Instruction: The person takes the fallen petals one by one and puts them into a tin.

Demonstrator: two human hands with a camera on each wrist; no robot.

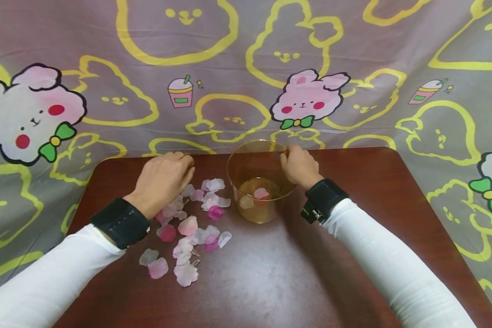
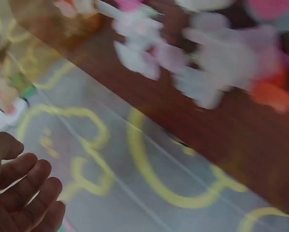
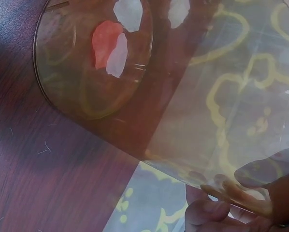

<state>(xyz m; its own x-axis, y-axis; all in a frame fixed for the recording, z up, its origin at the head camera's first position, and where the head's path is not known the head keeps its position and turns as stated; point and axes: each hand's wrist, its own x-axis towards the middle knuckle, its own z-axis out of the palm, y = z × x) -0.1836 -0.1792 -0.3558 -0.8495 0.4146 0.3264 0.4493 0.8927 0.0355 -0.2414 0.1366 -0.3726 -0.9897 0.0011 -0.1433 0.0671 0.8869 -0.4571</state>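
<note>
A person's right hand (image 1: 298, 166) is pinching the far right rim of a clear amber plastic cup (image 1: 257, 182), thumb and fingers (image 3: 207, 211) closing on the thin lip, as the right wrist view is showing. The left hand (image 1: 164, 180) is hovering with loosely curled fingers over the upper edge of a scatter of pink and white fabric petals (image 1: 188, 228); whether it is holding a petal cannot be told from these views, since the left wrist view is blurred and showing only relaxed fingers (image 2: 23, 193).

The cup is standing upright at the centre of the head view, just right of the petals and between the two hands, with a few petals already lying on its bottom (image 3: 116, 46). The loose petals are spreading from the middle of the frame toward the lower left, below and beside the left hand.

The petals are likely featherlight, soft and easily disturbed, best pinched singly at an edge. The cup is looking light and thin-walled, liable to tip or slide, so steadying it at the rim is making sense.

Everything is resting on a dark reddish-brown wooden tabletop (image 1: 352, 218), with a grey cartoon-rabbit cloth (image 1: 246, 68) hanging behind it.
</note>
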